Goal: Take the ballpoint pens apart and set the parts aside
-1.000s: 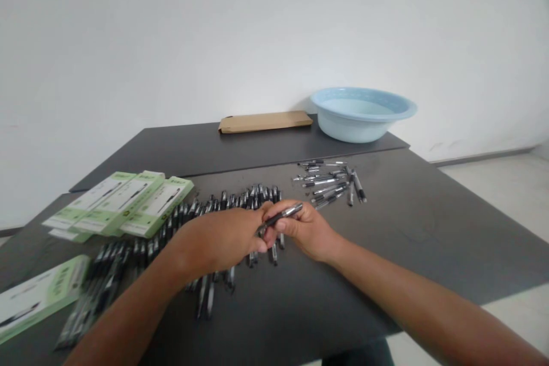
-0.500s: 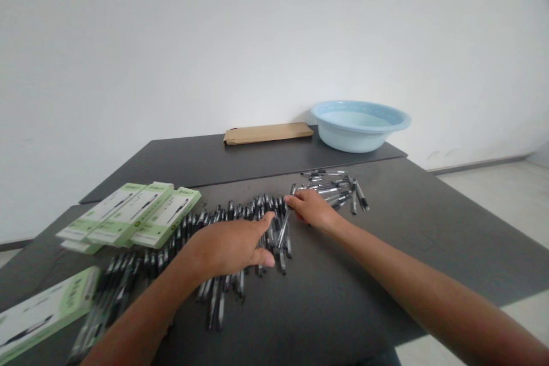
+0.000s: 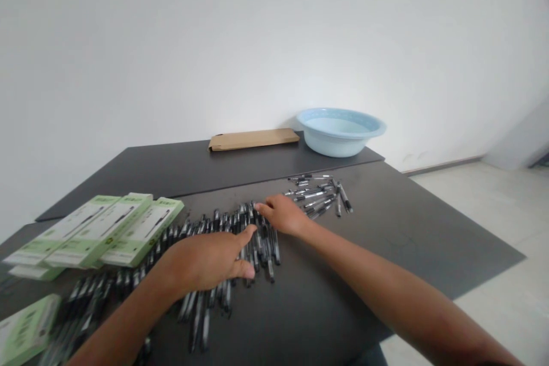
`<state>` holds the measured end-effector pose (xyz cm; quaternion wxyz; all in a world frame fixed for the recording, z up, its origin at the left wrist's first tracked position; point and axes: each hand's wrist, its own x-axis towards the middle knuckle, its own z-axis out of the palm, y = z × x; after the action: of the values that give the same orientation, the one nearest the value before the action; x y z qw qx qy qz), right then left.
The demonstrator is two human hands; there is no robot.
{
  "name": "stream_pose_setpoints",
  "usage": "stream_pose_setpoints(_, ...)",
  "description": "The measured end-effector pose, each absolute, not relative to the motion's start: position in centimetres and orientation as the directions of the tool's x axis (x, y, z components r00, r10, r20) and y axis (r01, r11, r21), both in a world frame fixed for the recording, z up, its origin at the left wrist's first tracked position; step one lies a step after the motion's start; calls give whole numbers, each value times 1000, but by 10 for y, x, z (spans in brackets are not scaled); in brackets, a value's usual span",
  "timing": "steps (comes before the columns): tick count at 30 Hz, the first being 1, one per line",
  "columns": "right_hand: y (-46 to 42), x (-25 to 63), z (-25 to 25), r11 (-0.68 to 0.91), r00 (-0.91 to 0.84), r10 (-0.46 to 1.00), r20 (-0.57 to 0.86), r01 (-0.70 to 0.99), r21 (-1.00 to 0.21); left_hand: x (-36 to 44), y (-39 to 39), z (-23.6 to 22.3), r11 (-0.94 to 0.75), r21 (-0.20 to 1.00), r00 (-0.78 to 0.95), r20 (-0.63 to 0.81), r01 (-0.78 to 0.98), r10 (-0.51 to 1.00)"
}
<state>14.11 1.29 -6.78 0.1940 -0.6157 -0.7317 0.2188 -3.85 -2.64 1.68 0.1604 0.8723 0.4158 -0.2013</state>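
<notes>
A long row of black-and-clear pens (image 3: 201,320) lies side by side across the dark table. My left hand (image 3: 210,257) hovers over the row, with thumb and fingers apart and nothing visible between them. At the row's right end is my right hand (image 3: 283,214), its fingers closed at the upper end of a pen (image 3: 268,246) lying against the others; the fingertips are partly hidden. A loose heap of pens (image 3: 315,197) lies just beyond my right hand.
Green-and-white pen boxes (image 3: 115,229) are stacked on the left. Another such box (image 3: 30,326) lies at the near left. At the back are a flat brown cardboard piece (image 3: 253,139) and a light blue basin (image 3: 338,137), close to the wall.
My right hand has moved left to the row, bringing down the pen that it held tilted. My left hand stays open over the pens. The view has turned slightly right.
</notes>
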Motion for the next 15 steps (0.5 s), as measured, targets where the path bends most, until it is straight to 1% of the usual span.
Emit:
stream_pose_setpoints(5, 0, 197, -58, 168, -142, 986, 91, 819, -548, -40, -24, 15, -601, 107, 558, -525, 792, 642)
stream_pose_setpoints(7, 2, 235, -48, 106, -22, 986, 164, 843, -528, -39, -24, 14, -596, 111, 553, -534, 796, 639)
stream_pose_setpoints(8, 3, 255, -44, 46, 70, 975, 212, 866, -498, -38, -24, 13, -595, 113, 553, -537, 795, 637)
stream_pose_setpoints(9, 5, 274, -41, -15, 141, 957, 253, 897, -442, -36, -24, 13, -596, 112, 552, -541, 795, 635)
stream_pose_setpoints(10, 6, 291, -40, -61, 171, 946, 276, 928, -367, -35, -24, 13, -597, 111, 550, -549, 794, 630)
stream_pose_setpoints(12, 4, 315, -43, -45, 88, 974, 208, 978, -203, -31, -25, 13, -605, 110, 551, -561, 789, 617)
stream_pose_setpoints(14, -2, 326, -53, 23, -4, 992, 125, 989, -147, -27, -25, 13, -605, 101, 542, -576, 790, 612)
stream_pose_setpoints(15, -7, 326, -59, 56, -43, 995, 92, 988, -143, -26, -25, 12, -605, 98, 541, -576, 790, 613)
